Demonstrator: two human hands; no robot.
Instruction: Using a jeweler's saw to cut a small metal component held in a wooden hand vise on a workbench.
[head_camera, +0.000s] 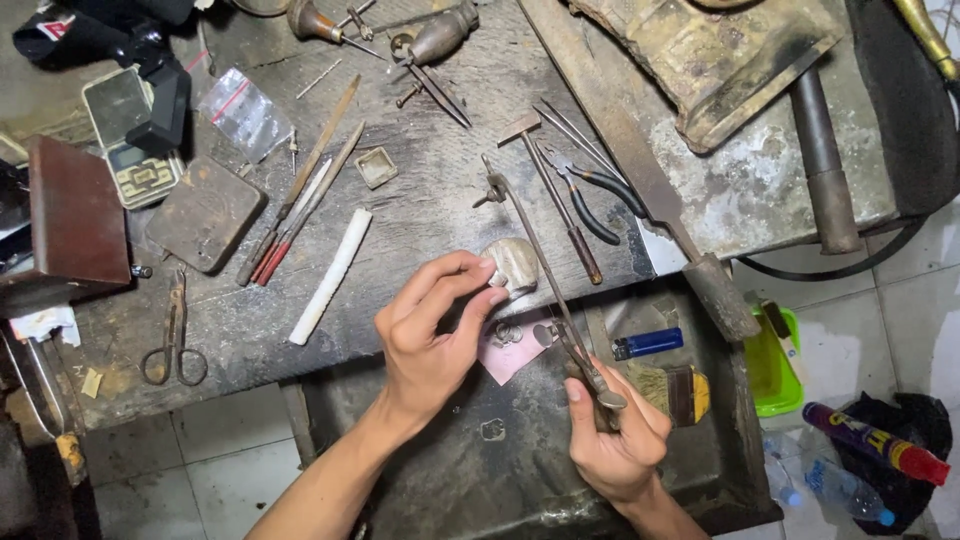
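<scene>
My left hand (432, 335) pinches a small piece, too tiny to make out, between thumb and fingertips and holds it against a worn pale bench peg (518, 260) at the table's front edge. My right hand (612, 440) grips the handle of a thin metal saw frame (535, 260), which runs up and left past the peg, close beside the left fingertips. Just below the hands lies a pink paper scrap (505, 358) with a few small metal rings on it, inside a dark tray under the bench.
Black-handled pliers (600, 200), a small hammer (555, 195) and a long flat file (640, 185) lie right of the peg. Files (300, 195), a white stick (330, 275), scissors (175, 340) and a pocket scale (135, 150) lie left. A blue lighter (648, 343) and brush (680, 392) sit in the tray.
</scene>
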